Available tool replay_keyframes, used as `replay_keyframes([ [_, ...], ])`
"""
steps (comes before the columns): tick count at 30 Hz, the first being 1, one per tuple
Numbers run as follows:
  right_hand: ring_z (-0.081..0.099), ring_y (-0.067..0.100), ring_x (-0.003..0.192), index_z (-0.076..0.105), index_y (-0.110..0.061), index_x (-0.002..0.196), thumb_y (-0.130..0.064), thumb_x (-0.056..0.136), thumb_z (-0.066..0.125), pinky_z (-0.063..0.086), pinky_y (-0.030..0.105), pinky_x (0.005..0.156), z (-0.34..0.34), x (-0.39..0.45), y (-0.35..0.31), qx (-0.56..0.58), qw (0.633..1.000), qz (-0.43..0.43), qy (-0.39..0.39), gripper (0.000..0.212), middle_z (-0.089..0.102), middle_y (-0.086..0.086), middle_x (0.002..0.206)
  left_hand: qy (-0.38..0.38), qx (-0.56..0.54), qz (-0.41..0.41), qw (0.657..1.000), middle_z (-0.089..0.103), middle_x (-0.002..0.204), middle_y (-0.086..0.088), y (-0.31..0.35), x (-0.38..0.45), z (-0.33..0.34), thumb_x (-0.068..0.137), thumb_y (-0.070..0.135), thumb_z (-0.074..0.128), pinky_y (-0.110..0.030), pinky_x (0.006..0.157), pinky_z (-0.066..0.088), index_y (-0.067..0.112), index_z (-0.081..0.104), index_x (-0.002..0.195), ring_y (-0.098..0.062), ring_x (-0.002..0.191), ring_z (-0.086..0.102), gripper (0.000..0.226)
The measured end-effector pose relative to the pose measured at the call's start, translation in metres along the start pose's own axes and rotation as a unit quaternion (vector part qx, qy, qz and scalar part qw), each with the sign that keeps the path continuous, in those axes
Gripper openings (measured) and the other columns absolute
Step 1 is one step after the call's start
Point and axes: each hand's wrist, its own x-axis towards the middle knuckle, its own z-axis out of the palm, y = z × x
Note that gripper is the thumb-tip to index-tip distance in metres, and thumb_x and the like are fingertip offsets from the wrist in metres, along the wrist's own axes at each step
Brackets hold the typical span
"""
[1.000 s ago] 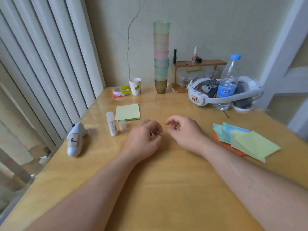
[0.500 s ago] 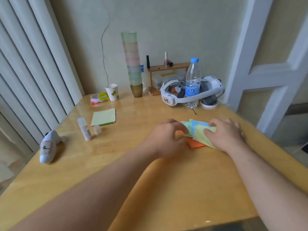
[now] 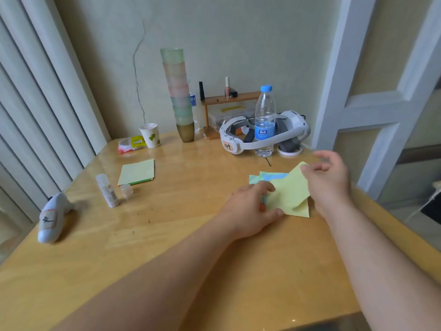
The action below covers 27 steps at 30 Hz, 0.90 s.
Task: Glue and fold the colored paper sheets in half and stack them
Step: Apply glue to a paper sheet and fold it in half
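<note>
Left hand (image 3: 250, 209) pinches yellow-green sheet (image 3: 290, 194) (top of pile); right hand (image 3: 327, 177) released.

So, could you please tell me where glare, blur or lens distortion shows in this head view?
Head view: soft window glare sheens the table near the paper cup; the right hand is slightly motion-blurred above the yellow-green sheet; the wide lens bows the door frame and the curtain folds.
</note>
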Motion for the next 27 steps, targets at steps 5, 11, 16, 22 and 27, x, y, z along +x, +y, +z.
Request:
replay_keyframes([
  [5,0.076,0.030,0.101,0.063,-0.023,0.109,-0.001,0.093,0.074,0.063,0.051,0.087,0.015,-0.016,-0.038,0.258,0.960,0.081,-0.069,0.029,0.075,0.012,0.110,0.086,-0.267,-0.036,0.959,0.055,0.130,0.011,-0.008,-0.016,-0.038,0.089,0.054,0.075,-0.025,0.093,0.048,0.033,0.041,0.125,-0.009,0.118,0.058,0.054],
  [11,0.071,0.017,0.088,0.068,-0.020,0.099,-0.001,0.093,0.075,0.060,0.043,0.087,0.065,-0.076,-0.087,0.186,0.938,-0.054,-0.288,0.021,0.076,-0.002,0.089,0.114,-0.364,-0.083,0.921,0.074,0.085,0.006,-0.061,-0.041,-0.091,0.095,0.018,0.075,-0.024,0.067,0.051,0.024,0.056,0.132,-0.011,0.075,0.066,0.042],
  [16,0.062,-0.002,0.071,0.076,-0.027,0.081,-0.004,0.082,0.086,0.050,0.013,0.072,0.094,-0.111,-0.090,-0.044,0.848,-0.170,-0.500,0.025,0.073,-0.010,0.081,0.161,-0.345,-0.120,0.917,0.059,0.070,0.003,-0.110,-0.071,-0.116,0.096,-0.005,0.061,-0.023,0.060,0.046,0.018,0.076,0.094,-0.014,0.065,0.053,0.028],
  [22,0.062,0.005,0.082,0.077,-0.037,0.081,-0.022,0.083,0.086,0.052,0.027,0.079,0.115,-0.142,-0.063,-0.229,0.757,-0.232,-0.566,0.018,0.071,-0.015,0.087,0.031,-0.475,-0.170,0.863,0.074,0.095,-0.016,-0.132,-0.093,-0.120,0.099,0.006,0.052,-0.034,0.073,0.059,0.007,0.078,0.094,-0.028,0.088,0.070,0.026],
  [27,0.060,0.004,0.082,0.076,-0.040,0.089,-0.029,0.086,0.082,0.052,0.026,0.078,0.113,-0.145,-0.056,-0.266,0.728,-0.236,-0.587,0.013,0.069,-0.017,0.089,-0.001,-0.263,-0.101,0.959,0.079,0.105,0.000,-0.138,-0.095,-0.113,0.090,0.000,0.077,-0.033,0.094,0.058,0.019,0.076,0.110,-0.021,0.099,0.075,0.027],
])
